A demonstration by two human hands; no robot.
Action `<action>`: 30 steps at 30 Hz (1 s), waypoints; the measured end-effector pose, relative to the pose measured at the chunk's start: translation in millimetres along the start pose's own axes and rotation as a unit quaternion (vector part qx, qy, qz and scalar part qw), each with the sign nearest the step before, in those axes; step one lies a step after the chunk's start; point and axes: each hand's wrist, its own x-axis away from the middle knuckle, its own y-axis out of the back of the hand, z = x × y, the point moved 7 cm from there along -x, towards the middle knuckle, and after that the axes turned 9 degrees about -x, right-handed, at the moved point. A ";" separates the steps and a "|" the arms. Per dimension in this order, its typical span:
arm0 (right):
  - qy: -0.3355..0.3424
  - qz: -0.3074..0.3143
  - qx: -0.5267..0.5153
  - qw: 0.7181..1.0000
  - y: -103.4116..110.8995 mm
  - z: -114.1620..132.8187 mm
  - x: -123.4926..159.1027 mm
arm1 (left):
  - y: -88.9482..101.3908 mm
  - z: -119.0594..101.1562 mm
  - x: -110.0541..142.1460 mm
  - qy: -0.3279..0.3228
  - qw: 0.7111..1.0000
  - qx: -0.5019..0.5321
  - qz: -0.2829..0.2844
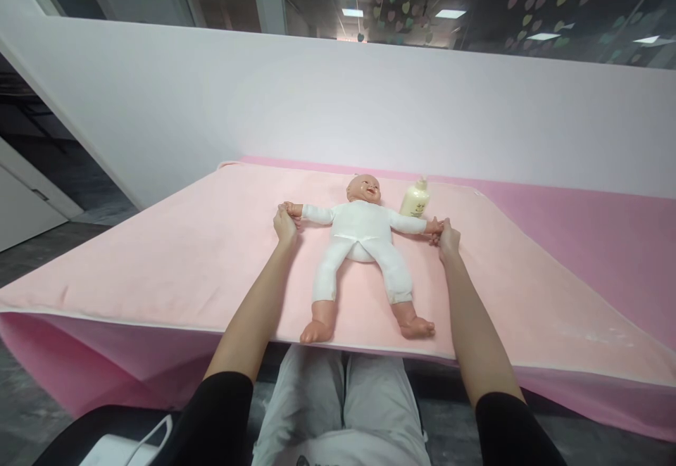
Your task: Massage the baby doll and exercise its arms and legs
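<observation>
A baby doll [362, 223] with a white cloth body lies on its back on a pink blanket [195, 255]. Its head points away from me, its bare feet towards me, and both arms are stretched out sideways. My left hand [286, 225] is closed around the doll's hand on the left side. On the other side, my right hand [449, 238] grips the doll's other hand. Just beyond the doll's arm on the right stands a pale yellow pump bottle [415, 199].
The blanket covers a table with a pink cloth [607, 241] under it. A white wall [370, 107] rises behind, with dark glass above. My legs are under the table's near edge. At the lower left sits a white object [119, 450] with a cable.
</observation>
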 end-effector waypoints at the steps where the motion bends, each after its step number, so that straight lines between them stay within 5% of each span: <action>1: -0.002 0.001 0.000 1.000 -0.1 0.3 0.5 | 0.4 0.3 -0.3 0.002 1.000 0.001 -0.003; 20: -0.017 0.013 -0.025 0.999 -2.0 3.7 5.6 | 1.7 1.0 0.9 0.101 0.986 0.132 0.011; 30: 0.037 0.055 -0.015 0.998 -5.7 5.0 6.5 | 0.5 -4.2 5.1 0.053 0.991 0.119 0.036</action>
